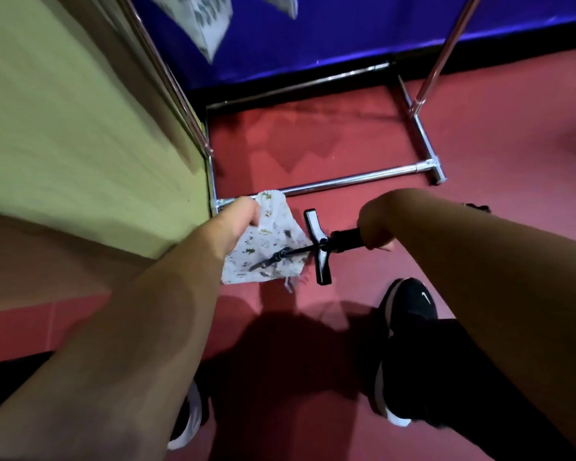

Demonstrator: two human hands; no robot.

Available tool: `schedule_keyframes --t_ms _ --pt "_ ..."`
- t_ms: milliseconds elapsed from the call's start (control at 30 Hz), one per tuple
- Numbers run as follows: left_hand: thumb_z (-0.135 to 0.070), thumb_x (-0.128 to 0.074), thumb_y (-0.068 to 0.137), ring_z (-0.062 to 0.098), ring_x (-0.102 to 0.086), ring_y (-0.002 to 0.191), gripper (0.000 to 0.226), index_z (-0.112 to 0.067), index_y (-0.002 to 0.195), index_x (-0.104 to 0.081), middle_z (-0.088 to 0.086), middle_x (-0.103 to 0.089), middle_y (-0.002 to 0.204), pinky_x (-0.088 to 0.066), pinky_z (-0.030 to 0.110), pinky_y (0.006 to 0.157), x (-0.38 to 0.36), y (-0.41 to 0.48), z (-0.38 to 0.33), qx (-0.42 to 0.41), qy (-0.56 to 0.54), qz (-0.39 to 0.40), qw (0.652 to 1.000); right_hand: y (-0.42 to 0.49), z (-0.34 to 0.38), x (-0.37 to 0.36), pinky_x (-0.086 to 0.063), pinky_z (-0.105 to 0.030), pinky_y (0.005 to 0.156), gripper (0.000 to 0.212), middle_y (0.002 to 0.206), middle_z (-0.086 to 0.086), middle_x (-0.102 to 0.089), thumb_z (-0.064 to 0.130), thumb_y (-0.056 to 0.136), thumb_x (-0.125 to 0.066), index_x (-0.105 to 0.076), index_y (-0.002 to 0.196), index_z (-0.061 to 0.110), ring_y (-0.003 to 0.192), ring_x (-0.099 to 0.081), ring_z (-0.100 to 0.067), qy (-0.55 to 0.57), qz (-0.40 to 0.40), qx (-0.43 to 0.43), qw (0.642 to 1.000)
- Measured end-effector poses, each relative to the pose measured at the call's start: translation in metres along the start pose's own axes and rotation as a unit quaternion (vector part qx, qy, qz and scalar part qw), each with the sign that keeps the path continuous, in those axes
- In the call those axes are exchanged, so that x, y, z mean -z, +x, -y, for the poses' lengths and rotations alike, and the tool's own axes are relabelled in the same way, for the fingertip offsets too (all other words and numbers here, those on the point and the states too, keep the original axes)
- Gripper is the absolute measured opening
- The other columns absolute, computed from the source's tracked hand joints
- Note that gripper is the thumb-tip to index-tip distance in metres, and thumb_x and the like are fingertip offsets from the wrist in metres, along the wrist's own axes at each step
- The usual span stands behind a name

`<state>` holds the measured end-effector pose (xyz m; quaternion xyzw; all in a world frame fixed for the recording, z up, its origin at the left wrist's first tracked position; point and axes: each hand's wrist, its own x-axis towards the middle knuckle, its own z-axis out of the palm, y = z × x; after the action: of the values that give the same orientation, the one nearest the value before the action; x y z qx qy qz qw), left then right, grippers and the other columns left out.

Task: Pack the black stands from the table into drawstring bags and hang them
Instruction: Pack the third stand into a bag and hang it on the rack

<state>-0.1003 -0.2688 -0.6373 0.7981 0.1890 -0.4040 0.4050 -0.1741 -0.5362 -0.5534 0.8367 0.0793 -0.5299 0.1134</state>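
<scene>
Mid-packing, the left hand (235,224) pinches the printed drawstring bag (266,242) by an edge while the right hand (378,226) grips the black stand (319,249) above the floor, its thin end over the bag, which likely needs opening next.

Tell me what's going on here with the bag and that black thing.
A person stands by a chrome rack on a red floor. The left hand holds a printed drawstring bag by its upper edge. The right hand grips the thick end of a black stand. The stand's thin end lies across the bag and its crossbar is outside, so it is not yet packed. Another printed bag hangs above.
</scene>
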Motion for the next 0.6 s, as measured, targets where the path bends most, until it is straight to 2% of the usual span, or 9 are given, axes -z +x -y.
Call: schedule_keyframes --t_ms 67,100,133,200,267,367,433,500,600 --pt "-0.050 -0.086 0.044 0.039 -0.066 0.116 0.068 -0.016 0.102 -0.076 0.017 -0.071 0.128 -0.045 0.055 0.106 0.022 -0.025 -0.010 0.014 -0.024 -0.006 1.000 -0.033 -0.001 0.012 -0.053 -0.031 0.101 0.033 0.125 -0.008 -0.070 0.010 0.093 -0.072 -0.072 0.125 0.013 0.103 -0.060 -0.025 -0.009 -0.002 0.013 1.000" --pt "-0.055 -0.089 0.046 0.038 -0.071 0.114 0.073 -0.019 0.108 -0.077 0.013 -0.075 0.126 -0.051 0.056 0.103 0.033 -0.021 -0.011 0.013 -0.032 -0.012 0.999 -0.046 -0.001 0.016 -0.054 -0.024 0.093 0.037 0.123 -0.004 -0.070 0.009 0.092 -0.074 -0.072 0.128 0.017 0.103 -0.060 -0.023 0.004 -0.009 0.022 1.000" --pt "-0.050 -0.088 0.054 0.036 -0.076 0.104 0.063 -0.019 0.108 -0.077 0.011 -0.079 0.114 -0.057 0.053 0.097 0.046 -0.054 -0.023 -0.013 -0.017 -0.026 0.999 -0.067 0.000 0.020 -0.051 -0.016 0.078 0.039 0.118 0.000 -0.067 0.006 0.091 -0.075 -0.071 0.127 0.021 0.102 -0.058 -0.021 0.021 -0.020 0.028 0.999" --pt "-0.035 -0.082 0.074 0.030 -0.077 0.080 0.037 -0.016 0.106 -0.076 0.009 -0.080 0.093 -0.063 0.042 0.077 0.056 -0.132 -0.050 -0.079 0.038 -0.062 0.994 -0.099 0.000 0.022 -0.039 -0.010 0.054 0.039 0.112 0.002 -0.064 0.000 0.091 -0.073 -0.070 0.123 0.021 0.100 -0.055 -0.016 0.085 -0.049 0.044 0.994" --pt "-0.018 -0.078 0.087 0.024 -0.069 0.067 0.023 -0.011 0.109 -0.076 0.009 -0.077 0.087 -0.057 0.030 0.062 0.070 -0.185 -0.064 -0.143 0.077 -0.064 0.985 -0.139 0.002 0.027 -0.041 -0.014 0.059 0.036 0.113 -0.001 -0.070 -0.001 0.089 -0.074 -0.074 0.120 0.018 0.098 -0.058 -0.016 0.162 -0.114 0.053 0.979" --pt "-0.004 -0.073 0.089 0.020 -0.065 0.078 0.024 -0.009 0.113 -0.076 0.009 -0.075 0.094 -0.052 0.029 0.071 0.094 -0.241 -0.074 -0.211 0.128 -0.092 0.965 -0.201 0.010 0.032 -0.047 -0.026 0.076 0.030 0.107 0.004 -0.075 0.005 0.086 -0.077 -0.077 0.106 0.027 0.099 -0.066 -0.018 0.263 -0.213 0.076 0.938" --pt "0.000 -0.069 0.089 0.020 -0.062 0.082 0.025 -0.007 0.113 -0.075 0.007 -0.071 0.092 -0.048 0.030 0.074 0.103 -0.275 -0.081 -0.248 0.154 -0.105 0.951 -0.228 0.022 0.032 -0.050 -0.028 0.085 0.030 0.104 0.005 -0.077 0.001 0.083 -0.075 -0.078 0.103 0.023 0.100 -0.069 -0.018 0.350 -0.256 0.108 0.895" --pt "0.003 -0.064 0.090 0.019 -0.061 0.083 0.026 -0.004 0.113 -0.074 0.008 -0.070 0.092 -0.047 0.030 0.074 0.108 -0.305 -0.082 -0.281 0.144 -0.118 0.941 -0.248 0.039 0.028 -0.054 -0.031 0.087 0.033 0.102 0.003 -0.080 -0.011 0.081 -0.068 -0.079 0.099 0.014 0.099 -0.071 -0.018 0.460 -0.278 0.153 0.829" --pt "0.005 -0.062 0.095 0.028 -0.072 0.089 0.030 -0.006 0.122 -0.072 0.018 -0.076 0.107 -0.058 0.038 0.082 0.113 -0.332 -0.068 -0.297 -0.053 -0.036 0.953 -0.266 0.062 0.015 -0.051 -0.030 0.080 0.035 0.084 0.001 -0.078 -0.021 0.077 -0.060 -0.076 0.087 0.008 0.089 -0.068 -0.019 0.568 -0.295 0.214 0.738"
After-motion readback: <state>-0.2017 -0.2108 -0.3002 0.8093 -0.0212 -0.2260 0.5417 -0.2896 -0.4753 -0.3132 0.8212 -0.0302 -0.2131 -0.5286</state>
